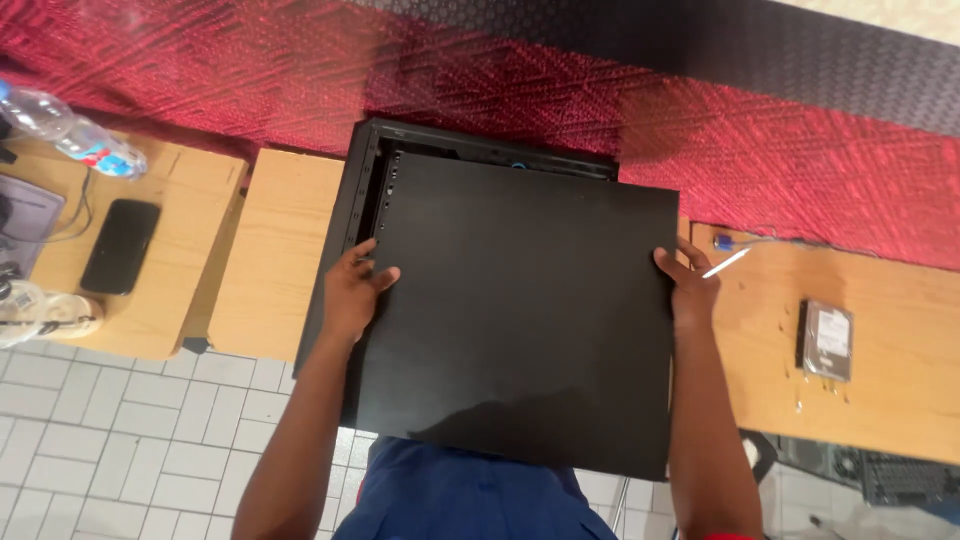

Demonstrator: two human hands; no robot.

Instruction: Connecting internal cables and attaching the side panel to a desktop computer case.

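A: Item one, the panel [520,310]?

B: Black, flat, square. I read it as lying skewed on the open case [375,165], its far left corner short of the case rim, so a strip of the case interior shows along the far and left sides. Its near edge overhangs the table toward me.

A: Hands?

B: Left hand [355,290] clamped on the panel's left edge, fingers curled over the top. Right hand [690,285] gripping the right edge, thumb on top; a thin white stick [727,263] pokes out just past it, and I cannot tell whether the fingers touch it.

A: Step in hand?

B: My judgement: seating the panel on the case. The next move would call for squaring it to the rim, both hands sliding evenly.

A: Carrier and surroundings?

B: The case rests on the middle table [275,260]. Right table: drive [826,340] near the middle, blue-ended cable [740,240] at the far edge. Left table: phone [120,245] in the middle, bottle [70,135] at the far edge. Red carpet [800,150] beyond, tiled floor [100,450] near.
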